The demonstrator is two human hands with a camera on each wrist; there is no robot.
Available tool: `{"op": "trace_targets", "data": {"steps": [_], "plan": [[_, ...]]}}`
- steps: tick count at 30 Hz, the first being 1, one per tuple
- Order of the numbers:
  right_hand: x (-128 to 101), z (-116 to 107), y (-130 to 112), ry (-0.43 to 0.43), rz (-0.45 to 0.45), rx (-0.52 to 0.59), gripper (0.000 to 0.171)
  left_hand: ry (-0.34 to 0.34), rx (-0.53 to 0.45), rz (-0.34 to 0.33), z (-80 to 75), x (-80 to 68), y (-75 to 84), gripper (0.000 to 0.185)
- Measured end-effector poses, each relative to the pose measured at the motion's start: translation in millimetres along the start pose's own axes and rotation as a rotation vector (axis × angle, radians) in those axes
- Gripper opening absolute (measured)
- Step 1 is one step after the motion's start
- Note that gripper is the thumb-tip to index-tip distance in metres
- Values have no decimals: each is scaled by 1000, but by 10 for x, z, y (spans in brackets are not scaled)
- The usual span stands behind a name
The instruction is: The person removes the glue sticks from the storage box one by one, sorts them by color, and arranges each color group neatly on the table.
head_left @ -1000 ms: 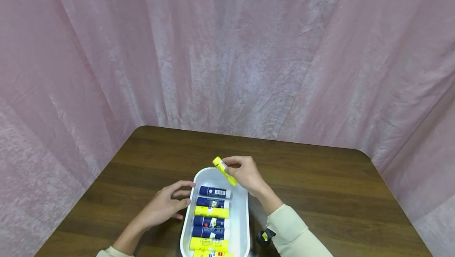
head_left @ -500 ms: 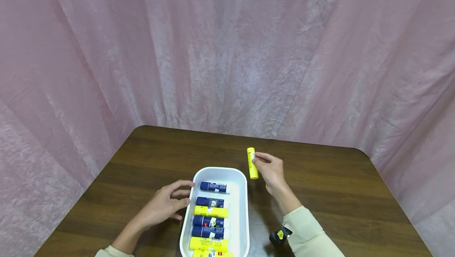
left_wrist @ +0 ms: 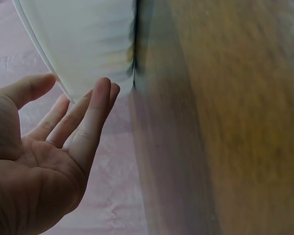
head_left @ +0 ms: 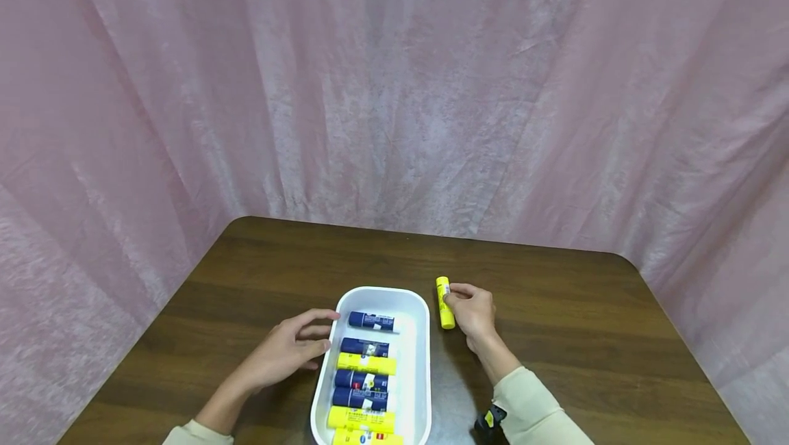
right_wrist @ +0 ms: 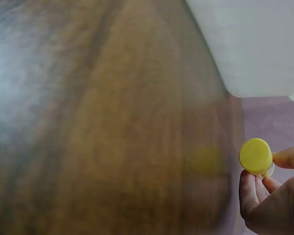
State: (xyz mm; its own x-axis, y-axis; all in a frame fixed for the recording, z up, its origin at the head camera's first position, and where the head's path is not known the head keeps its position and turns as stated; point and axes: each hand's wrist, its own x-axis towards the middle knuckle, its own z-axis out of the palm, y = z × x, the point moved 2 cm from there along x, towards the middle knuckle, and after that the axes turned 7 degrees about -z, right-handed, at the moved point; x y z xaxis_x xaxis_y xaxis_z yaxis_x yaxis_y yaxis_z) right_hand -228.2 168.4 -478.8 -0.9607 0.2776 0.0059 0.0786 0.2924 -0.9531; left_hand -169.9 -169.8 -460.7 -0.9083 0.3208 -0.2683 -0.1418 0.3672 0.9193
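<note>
Between thumb and fingers my right hand (head_left: 473,311) pinches a yellow glue stick (head_left: 445,302), just right of a white tray (head_left: 420,363). In the right wrist view the glue stick's round yellow end (right_wrist: 255,155) faces the camera. My left hand (head_left: 280,356) has its fingers spread and touches the tray's left rim. The left wrist view shows that hand (left_wrist: 54,147) with extended fingers against the tray's side wall (left_wrist: 88,44). Inside the tray a dark blue glue stick (head_left: 372,321) lies apart at the far end. Nearer, several blue and yellow glue sticks (head_left: 366,363) lie in a row.
A dark brown wooden table (head_left: 555,335) carries the tray. Behind it hangs a pink curtain (head_left: 394,89). A small black and yellow device (head_left: 491,419) sits at my right wrist.
My right hand has carried the yellow glue stick from above the tray to the right, then lowered it. The far blue glue stick has shifted farther up the tray. My left hand has barely moved.
</note>
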Motion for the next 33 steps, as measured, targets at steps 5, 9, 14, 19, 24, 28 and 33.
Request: {"op": "trace_targets", "data": {"steps": [5,9,14,19,24,28,33], "plan": [[-18,34,23,28,-31,-87,27,-8,7,24,-4,10,1,50],[-11,79,26,33,-45,-131,27,-10,22,39,-15,12,-4,49],[6,126,38,50,-57,-176,26,-2,40,38,-17,11,-19,48],[4,165,58,69,-73,-234,25,13,57,30,-14,5,-26,47],[0,192,60,68,-71,-253,24,13,56,34,-22,5,-16,48],[-1,194,54,60,-88,-273,23,13,55,24,-26,8,-21,48],[14,165,39,41,-131,-302,23,7,54,30,-20,25,-23,48]]}}
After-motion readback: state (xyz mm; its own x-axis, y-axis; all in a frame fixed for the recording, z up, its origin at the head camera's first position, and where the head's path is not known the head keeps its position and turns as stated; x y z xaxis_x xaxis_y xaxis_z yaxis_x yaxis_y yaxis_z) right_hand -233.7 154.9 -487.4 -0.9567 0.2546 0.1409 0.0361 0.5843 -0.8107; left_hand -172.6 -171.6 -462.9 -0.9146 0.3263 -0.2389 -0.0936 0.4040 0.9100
